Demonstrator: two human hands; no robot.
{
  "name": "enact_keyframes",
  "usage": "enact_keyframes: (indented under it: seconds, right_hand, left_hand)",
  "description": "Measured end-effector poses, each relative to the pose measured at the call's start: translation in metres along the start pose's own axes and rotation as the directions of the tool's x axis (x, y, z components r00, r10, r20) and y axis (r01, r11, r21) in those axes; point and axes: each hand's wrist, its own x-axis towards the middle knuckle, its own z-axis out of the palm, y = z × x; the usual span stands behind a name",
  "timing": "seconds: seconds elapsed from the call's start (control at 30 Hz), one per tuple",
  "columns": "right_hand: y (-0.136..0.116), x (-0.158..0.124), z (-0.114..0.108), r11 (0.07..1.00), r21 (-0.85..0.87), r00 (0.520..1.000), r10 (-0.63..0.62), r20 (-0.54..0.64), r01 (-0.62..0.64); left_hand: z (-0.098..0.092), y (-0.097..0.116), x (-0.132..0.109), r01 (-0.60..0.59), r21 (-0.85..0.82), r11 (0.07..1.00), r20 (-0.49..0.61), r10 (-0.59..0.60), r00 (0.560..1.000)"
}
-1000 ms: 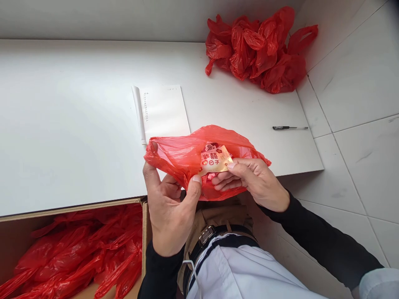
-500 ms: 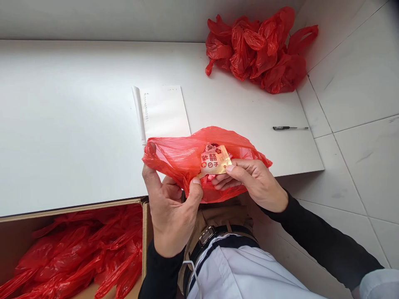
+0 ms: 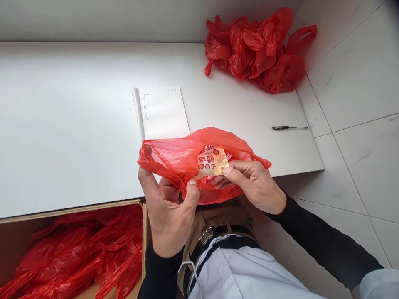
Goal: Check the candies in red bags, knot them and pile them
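A thin red plastic bag (image 3: 168,153) is spread open at the table's front edge, its mouth facing me. My left hand (image 3: 170,211) grips the near left rim, with the index finger poked under the film and the thumb on the edge. Between the thumb and fingers of my right hand (image 3: 254,182) is a small gold and cream candy packet (image 3: 210,162) with red printed characters and flowers. The packet is held in the bag's mouth, close to my left thumb. Behind it, more pink and red wrapped pieces show inside the bag, partly hidden.
An open notebook (image 3: 166,112) with a handwritten column lies beyond the bag. A pen (image 3: 289,128) rests on the white table (image 3: 68,124) at right. Several red bags (image 3: 255,50) are heaped at the back right corner. At lower left, a cardboard box (image 3: 144,241) holds more red bags.
Both hands, the bag and the candy packet have shifted slightly left. The packet is turned a little flatter toward me, and the grips are the same.
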Motion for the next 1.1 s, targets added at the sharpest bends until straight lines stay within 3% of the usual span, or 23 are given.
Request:
enact_keyframes:
  seconds: [0.17,0.47,0.9,1.1]
  right_hand:
    - [-0.0006,0.0005,-0.0013,0.996,0.068,0.998,0.053,-0.030,-0.051]
    - [0.0014,0.0015,-0.0042,0.963,0.223,0.989,0.145,0.038,-0.150]
    - [0.0018,0.0025,-0.0043,0.916,0.316,0.969,0.233,0.082,-0.247]
    - [-0.0029,0.0031,-0.0047,0.887,0.344,0.951,0.278,0.136,-0.309]
  left_hand:
    - [-0.0025,0.0019,0.0007,0.027,-0.024,0.999,0.012,-0.027,1.000]
    - [-0.0027,0.0045,0.0002,0.050,0.039,0.998,0.010,-0.051,0.999]
    - [-0.0020,0.0032,0.0003,0.004,0.047,0.999,0.051,-0.006,0.999]
    - [-0.0014,0.0017,-0.0006,0.062,0.044,0.997,-0.015,-0.061,0.998]
